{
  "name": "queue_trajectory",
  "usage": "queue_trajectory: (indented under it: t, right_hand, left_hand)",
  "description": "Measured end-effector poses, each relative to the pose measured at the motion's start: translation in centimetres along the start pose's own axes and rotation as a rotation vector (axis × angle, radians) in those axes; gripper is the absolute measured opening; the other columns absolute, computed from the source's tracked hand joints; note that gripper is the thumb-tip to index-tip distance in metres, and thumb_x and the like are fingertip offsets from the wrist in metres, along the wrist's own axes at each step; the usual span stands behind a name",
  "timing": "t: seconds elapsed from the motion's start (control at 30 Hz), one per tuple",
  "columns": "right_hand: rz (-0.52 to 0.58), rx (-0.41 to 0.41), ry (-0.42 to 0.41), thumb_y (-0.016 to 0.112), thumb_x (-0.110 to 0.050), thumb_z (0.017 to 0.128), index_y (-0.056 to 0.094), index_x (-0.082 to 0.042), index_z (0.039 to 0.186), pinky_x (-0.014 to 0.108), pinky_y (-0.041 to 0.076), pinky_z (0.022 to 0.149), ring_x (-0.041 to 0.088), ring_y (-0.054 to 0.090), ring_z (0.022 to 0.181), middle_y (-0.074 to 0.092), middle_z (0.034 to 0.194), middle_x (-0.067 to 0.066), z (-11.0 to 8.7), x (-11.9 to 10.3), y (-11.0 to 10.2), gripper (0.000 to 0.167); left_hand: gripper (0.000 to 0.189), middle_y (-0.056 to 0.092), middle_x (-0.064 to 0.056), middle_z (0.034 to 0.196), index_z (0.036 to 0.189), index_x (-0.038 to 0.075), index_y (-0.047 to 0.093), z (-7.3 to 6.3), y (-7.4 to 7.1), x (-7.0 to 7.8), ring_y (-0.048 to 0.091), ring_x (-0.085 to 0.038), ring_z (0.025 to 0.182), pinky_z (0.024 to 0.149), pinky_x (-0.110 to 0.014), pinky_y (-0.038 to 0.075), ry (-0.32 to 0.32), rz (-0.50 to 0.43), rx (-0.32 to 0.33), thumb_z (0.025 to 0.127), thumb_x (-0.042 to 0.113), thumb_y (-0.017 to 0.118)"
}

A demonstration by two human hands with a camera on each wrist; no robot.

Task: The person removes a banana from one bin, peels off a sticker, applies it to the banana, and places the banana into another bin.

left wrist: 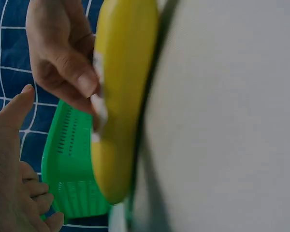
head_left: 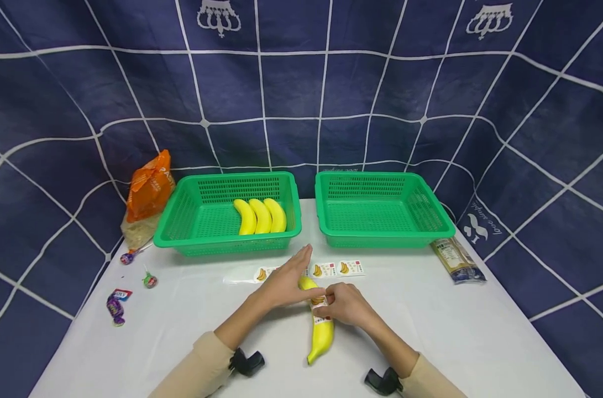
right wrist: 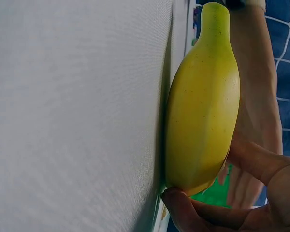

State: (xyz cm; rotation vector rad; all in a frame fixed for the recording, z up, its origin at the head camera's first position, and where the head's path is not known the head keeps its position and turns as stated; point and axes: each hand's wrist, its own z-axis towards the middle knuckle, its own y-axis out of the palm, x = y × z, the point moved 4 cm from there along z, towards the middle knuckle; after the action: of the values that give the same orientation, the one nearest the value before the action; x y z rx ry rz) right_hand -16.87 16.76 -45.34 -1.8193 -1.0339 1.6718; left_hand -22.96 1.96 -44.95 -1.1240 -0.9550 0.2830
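Note:
A yellow banana (head_left: 322, 334) lies lengthwise on the white table, its narrow tip toward the near edge. A white label with a banana picture (head_left: 318, 301) is on its upper side, partly hidden by fingers. My right hand (head_left: 348, 304) holds the banana at the label from the right, with thumb and finger on either side of it in the right wrist view. My left hand (head_left: 286, 282) is stretched out over the upper left of the banana, its fingers straight and its thumb reaching toward the label. In the left wrist view the left hand (left wrist: 12, 169) stays apart from the banana.
Behind the hands lies a strip of labels (head_left: 323, 270). A green basket (head_left: 221, 243) at back left holds three bananas (head_left: 262, 216); another green basket (head_left: 386, 241) stands at back right. Wrapped candies (head_left: 115, 308), an orange bag (head_left: 152, 185) and a packet (head_left: 457, 260) lie at the sides.

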Motion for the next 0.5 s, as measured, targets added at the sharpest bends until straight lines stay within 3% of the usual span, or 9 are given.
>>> queue_trajectory:
  t: [0.23, 0.37, 0.5]
  right_hand:
    - [0.029, -0.012, -0.003, 0.082, -0.031, 0.075, 0.054, -0.013, 0.06, 0.02, 0.02, 0.045, 0.007, 0.03, 0.046, 0.042, 0.048, -0.008, 0.0, 0.1, 0.1, 0.036]
    - [0.043, -0.017, -0.005, 0.081, -0.03, 0.075, 0.054, -0.015, 0.059, 0.02, 0.02, 0.045, 0.007, 0.03, 0.046, 0.042, 0.048, -0.009, -0.1, 0.2, 0.1, 0.035]
    - [0.031, -0.01, -0.009, 0.081, -0.031, 0.074, 0.053, -0.015, 0.059, 0.02, 0.019, 0.046, 0.007, 0.029, 0.046, 0.039, 0.048, -0.009, -0.1, 0.3, 0.1, 0.036]
  left_hand:
    - [0.103, 0.008, -0.005, 0.166, 0.157, 0.007, 0.014, 6.5, -2.2, 1.6, 0.014, -0.024, 0.152, 0.121, -0.048, 0.024, 0.057, 0.019, -0.022, 0.085, 0.066, 0.06]
    - [0.105, 0.001, -0.002, 0.166, 0.157, 0.011, 0.007, 10.2, -2.7, 1.8, 0.008, -0.023, 0.153, 0.122, -0.049, 0.021, 0.02, 0.02, -0.032, 0.084, 0.066, 0.059]
    - [0.108, -0.002, -0.005, 0.166, 0.158, 0.012, 0.002, 12.8, -2.7, 2.0, 0.002, -0.026, 0.154, 0.124, -0.051, 0.015, -0.017, 0.017, -0.025, 0.084, 0.067, 0.058]
